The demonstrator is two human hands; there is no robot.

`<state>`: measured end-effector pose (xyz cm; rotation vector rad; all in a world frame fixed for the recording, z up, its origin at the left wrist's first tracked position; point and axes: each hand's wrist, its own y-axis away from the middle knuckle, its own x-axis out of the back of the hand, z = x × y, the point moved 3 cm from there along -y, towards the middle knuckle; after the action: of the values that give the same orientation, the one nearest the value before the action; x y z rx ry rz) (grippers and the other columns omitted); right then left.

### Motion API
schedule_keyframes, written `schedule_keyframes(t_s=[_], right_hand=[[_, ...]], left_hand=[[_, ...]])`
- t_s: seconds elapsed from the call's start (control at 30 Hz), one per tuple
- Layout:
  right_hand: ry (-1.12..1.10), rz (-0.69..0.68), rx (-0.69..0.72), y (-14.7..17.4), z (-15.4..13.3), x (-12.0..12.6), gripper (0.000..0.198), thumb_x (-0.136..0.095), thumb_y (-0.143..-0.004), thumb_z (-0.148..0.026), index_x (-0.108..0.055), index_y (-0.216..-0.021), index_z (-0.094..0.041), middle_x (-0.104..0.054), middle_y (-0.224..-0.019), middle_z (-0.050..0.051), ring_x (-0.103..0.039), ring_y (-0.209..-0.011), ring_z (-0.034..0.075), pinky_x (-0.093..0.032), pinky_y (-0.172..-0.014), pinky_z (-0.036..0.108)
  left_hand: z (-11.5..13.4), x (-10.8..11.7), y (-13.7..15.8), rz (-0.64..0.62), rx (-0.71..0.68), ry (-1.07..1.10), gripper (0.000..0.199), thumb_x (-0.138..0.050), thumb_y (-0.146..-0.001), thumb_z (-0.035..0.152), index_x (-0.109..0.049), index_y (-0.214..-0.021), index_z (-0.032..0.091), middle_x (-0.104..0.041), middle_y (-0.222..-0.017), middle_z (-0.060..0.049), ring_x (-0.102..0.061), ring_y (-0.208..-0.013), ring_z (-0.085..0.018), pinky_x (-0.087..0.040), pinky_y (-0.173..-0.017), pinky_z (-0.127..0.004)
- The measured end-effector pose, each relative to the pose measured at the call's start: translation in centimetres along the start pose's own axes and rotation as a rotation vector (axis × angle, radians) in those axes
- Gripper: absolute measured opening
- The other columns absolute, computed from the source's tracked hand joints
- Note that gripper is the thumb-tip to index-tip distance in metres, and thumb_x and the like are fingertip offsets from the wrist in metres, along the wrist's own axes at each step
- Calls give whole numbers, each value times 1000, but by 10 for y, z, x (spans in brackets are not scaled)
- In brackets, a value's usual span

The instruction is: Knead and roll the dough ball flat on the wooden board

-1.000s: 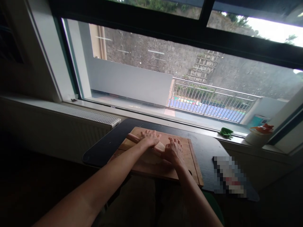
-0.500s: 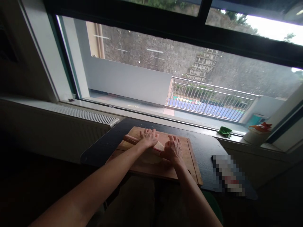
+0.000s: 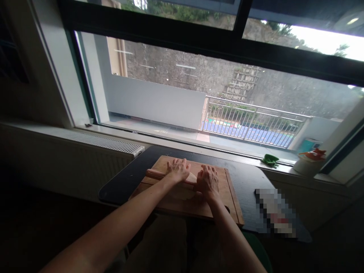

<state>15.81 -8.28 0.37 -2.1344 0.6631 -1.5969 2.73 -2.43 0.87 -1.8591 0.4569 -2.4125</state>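
Note:
A wooden rolling pin (image 3: 155, 174) lies across a thin sheet of pale dough (image 3: 192, 177) on a wooden cutting board (image 3: 170, 207). My left hand (image 3: 178, 170) rests over the middle part of the pin, fingers curved across its top. Over the pin's right part is my right hand (image 3: 208, 180), its fingers bent down and hiding that end. The left end of the pin sticks out past my left hand. Dough shows between the hands and on the near side of the pin; part of it is covered by my hands.
The board lies on a dark table (image 3: 122, 185) against a window sill. A blurred-out item (image 3: 275, 214) is on the table's right. Along the sill stand a green object (image 3: 270, 160) and a pale pot (image 3: 307, 165). A radiator (image 3: 113, 146) is at left.
The rolling pin has shifted slightly toward me on the board, its left end most clearly, with both hands staying on it. The camera view has tilted up a little.

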Motion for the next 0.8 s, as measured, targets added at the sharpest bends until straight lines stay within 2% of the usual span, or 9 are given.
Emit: schedule_keyframes(t_s=[0.2, 0.33, 0.5, 0.63, 0.8], right_hand=[[-29, 9, 53, -38, 6, -17, 28, -39, -83, -21, -56, -104, -15, -60, -97, 8, -47, -97, 20, -31, -85, 29], [-46, -7, 71, -51, 7, -25, 28, -40, -82, -20, -57, -104, -14, -60, -97, 9, -47, -97, 20, -31, -86, 29], [-77, -31, 66, -41, 8, -26, 31, -37, -83, -23, -55, -107, -15, -60, -101, 8, -46, -99, 20, -31, -86, 27], [-86, -123, -32, -24, 15, -25, 42, -37, -82, -26, -46, -121, -15, -56, -111, 8, -45, -103, 21, -32, -86, 29], [-86, -199, -110, -11, 19, -22, 46, -38, -80, -27, -43, -126, -19, -54, -117, 7, -43, -109, 21, -31, -89, 31]], left_hand=[[-2, -2, -16, 11, -12, 18, 43, -24, -85, 46, -52, -104, 21, -58, -110, -9, -43, -110, -25, -31, -91, -46], [1, -3, -20, 104, -94, -7, 38, -27, -86, 42, -52, -105, 20, -59, -105, -10, -45, -107, -25, -31, -90, -43], [3, -2, -13, 149, -124, -12, 37, -27, -87, 40, -54, -101, 19, -61, -99, -10, -48, -101, -25, -32, -87, -43], [7, 7, 5, 223, -179, 3, 33, -29, -87, 35, -56, -98, 19, -61, -98, -10, -49, -99, -24, -32, -89, -42], [13, 16, 42, 324, -301, 0, 34, -32, -87, 30, -53, -111, 20, -57, -113, -9, -42, -114, -24, -21, -102, -44]])
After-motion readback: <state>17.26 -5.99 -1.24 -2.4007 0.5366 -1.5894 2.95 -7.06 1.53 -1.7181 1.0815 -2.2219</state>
